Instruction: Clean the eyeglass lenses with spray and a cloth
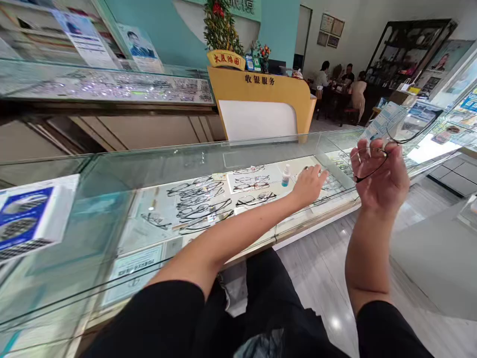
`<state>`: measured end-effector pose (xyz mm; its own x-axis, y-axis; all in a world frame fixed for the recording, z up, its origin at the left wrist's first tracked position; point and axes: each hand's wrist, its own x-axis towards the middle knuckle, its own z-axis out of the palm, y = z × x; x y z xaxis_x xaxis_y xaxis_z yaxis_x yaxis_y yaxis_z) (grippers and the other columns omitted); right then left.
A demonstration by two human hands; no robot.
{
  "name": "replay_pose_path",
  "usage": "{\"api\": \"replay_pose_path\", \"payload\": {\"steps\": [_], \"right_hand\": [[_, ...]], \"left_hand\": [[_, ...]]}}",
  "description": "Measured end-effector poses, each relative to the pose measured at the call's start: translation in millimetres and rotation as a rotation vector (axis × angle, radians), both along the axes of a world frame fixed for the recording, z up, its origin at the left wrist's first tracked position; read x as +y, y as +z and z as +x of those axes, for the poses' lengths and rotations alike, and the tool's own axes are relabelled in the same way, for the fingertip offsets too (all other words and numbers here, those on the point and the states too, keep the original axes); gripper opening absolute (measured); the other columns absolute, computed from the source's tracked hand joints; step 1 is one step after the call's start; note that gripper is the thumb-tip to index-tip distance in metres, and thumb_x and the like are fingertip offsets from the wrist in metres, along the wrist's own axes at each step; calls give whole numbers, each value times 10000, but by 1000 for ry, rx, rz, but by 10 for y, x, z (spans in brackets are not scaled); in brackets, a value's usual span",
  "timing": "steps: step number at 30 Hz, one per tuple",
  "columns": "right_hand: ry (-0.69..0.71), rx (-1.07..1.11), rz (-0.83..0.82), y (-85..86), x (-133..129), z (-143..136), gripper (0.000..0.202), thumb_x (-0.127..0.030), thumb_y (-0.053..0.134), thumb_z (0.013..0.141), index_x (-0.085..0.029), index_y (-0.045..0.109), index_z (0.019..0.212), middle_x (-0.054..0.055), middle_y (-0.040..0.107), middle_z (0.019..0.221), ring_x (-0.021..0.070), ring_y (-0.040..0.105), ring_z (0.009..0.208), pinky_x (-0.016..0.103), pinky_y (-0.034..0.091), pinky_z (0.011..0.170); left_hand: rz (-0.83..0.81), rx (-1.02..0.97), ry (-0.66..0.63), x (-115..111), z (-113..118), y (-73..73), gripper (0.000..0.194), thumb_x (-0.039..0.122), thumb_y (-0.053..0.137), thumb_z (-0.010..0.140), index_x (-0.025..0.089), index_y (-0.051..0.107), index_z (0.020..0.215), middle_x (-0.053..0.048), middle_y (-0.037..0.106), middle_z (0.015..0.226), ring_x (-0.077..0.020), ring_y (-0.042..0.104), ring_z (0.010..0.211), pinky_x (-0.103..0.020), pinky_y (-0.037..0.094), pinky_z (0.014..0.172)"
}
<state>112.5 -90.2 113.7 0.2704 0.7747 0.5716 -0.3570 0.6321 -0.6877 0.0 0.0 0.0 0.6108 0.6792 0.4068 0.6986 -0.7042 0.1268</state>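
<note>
My right hand (383,179) is raised at the right, above the counter's front edge. Its fingers are closed on a pair of thin dark-rimmed eyeglasses (404,141), with the lenses up to the right and a thin temple across the palm. My left hand (308,186) reaches over the glass display counter (156,158), its fingers loosely bent and apart. Nothing shows in it, though its underside is hidden. Just left of it stands a small spray bottle (285,176) with blue liquid. Several eyeglasses (203,204) lie in rows further left, with a dark-framed pair (256,199) nearer the hand.
A white and blue box (37,214) stands on the counter at the left. Behind are a yellow cashier desk (257,89) and another glasses showcase (122,87). Several people (341,82) sit far back at the right. Grey floor (316,268) lies below the counter.
</note>
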Motion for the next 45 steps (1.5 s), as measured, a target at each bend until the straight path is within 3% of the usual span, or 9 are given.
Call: {"api": "replay_pose_path", "payload": {"steps": [5, 8, 13, 18, 21, 26, 31, 38, 45], "right_hand": [[-36, -70, -18, -14, -73, 78, 287, -536, 892, 775, -316, 717, 836, -29, 757, 969, 220, 741, 1191, 404, 556, 1120], [-41, -107, -23, -10, -118, 106, 274, -534, 885, 782, -319, 728, 846, -20, 750, 977, 222, 738, 1197, 403, 557, 1122], [-42, -114, 4, 19, -144, 19, 262, -543, 868, 798, -324, 733, 847, -15, 734, 966, 219, 742, 1167, 409, 563, 1123], [37, -151, 43, 53, -121, -234, 279, -546, 886, 780, -329, 715, 821, -5, 714, 927, 231, 744, 1130, 428, 584, 1101], [144, -180, 82, 51, -33, -470, 252, -513, 879, 807, -326, 711, 827, -10, 702, 918, 217, 744, 1111, 434, 571, 1127], [324, -206, 49, -9, 298, -1078, 296, -514, 896, 794, -302, 689, 805, -16, 716, 929, 194, 733, 1043, 449, 552, 1148], [531, -222, -66, -126, 722, -1854, 377, -539, 931, 716, -279, 664, 770, -12, 747, 927, 197, 719, 1017, 439, 555, 1087], [718, -257, -169, -426, 1122, -2628, 442, -561, 962, 645, -265, 641, 716, -24, 730, 859, 184, 714, 985, 386, 525, 1025], [692, -244, -215, -635, 1215, -2677, 448, -557, 965, 640, -263, 635, 708, -24, 752, 859, 173, 705, 955, 360, 524, 996]], "left_hand": [[-320, 40, 311, 313, 261, 59, 371, 87, 475, 997, 49, 720, 1272, -293, 546, 1533, -417, 519, 1445, -520, 445, 1141], [-364, 23, 272, 308, 269, 40, 341, 23, 485, 958, 31, 735, 1190, -265, 694, 1284, -361, 671, 1243, -456, 502, 1038], [-267, -118, 143, -73, 43, 127, 396, 102, 429, 1038, 170, 668, 1346, -145, 677, 1351, -269, 664, 1240, -389, 501, 1032], [-287, -831, -104, -471, -685, 351, 269, 202, 548, 1015, 232, 677, 1249, -76, 726, 1263, -217, 709, 1065, -338, 573, 911], [-376, -1169, -220, -536, -1335, 517, 462, 332, 652, 1000, 255, 535, 1440, -82, 743, 1175, -196, 732, 946, -273, 583, 746], [-235, -1283, -88, -349, -2406, 732, 538, 537, 839, 862, 255, 640, 1275, -28, 711, 986, -149, 689, 804, -231, 557, 679], [-244, -1354, 121, -26, -3227, 643, 502, 679, 817, 822, 224, 615, 885, 23, 583, 719, -86, 480, 550, -199, 412, 502], [-278, -1490, 288, 36, -3707, 269, 566, 721, 784, 808, 213, 541, 746, 36, 484, 630, -84, 406, 511, -212, 337, 472], [-565, -1614, 374, 101, -3883, 160, 252, 449, 621, 831, 212, 553, 781, 4, 531, 638, -183, 587, 607, -273, 448, 541]]}}
